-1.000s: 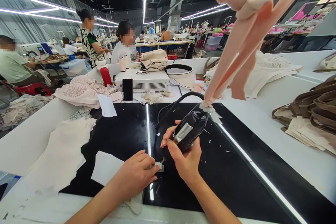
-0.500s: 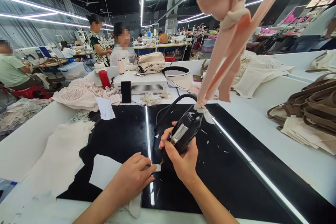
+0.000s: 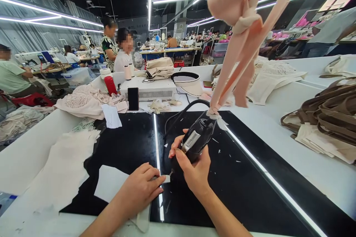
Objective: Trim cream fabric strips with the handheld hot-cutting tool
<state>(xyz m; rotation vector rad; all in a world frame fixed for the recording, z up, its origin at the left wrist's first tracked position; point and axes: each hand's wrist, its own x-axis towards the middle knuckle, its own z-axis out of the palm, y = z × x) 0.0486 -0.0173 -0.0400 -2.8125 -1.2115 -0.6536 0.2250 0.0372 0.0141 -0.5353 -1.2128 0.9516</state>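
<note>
My right hand [image 3: 197, 174] is wrapped round a black corded electric hand tool [image 3: 198, 133] with a silver plate on its upper side. The tool tilts down to the left, its narrow tip close to my left hand. Knotted pink fabric strips [image 3: 247, 40] hang from above and are tied to its back end. My left hand [image 3: 139, 185] is closed low over the black board [image 3: 119, 144], fingers together on a small whitish strip [image 3: 167, 179] whose end pokes out beside the tool's tip. The rest of that strip is under my fingers. White paper [image 3: 109, 183] lies partly beneath my left forearm.
Pale fabric pieces [image 3: 63, 166] lie to the left, near lace garments [image 3: 80, 100]. At the back are a phone [image 3: 133, 99], a white vented box [image 3: 155, 90], a red bottle [image 3: 110, 85] and a visor [image 3: 191, 83]. Brown straps [image 3: 328, 107] are piled at right. Several people work beyond.
Both hands, the tool and the strip stay almost in place. The camera view has shifted slightly, and two people in the background have changed position a little.
</note>
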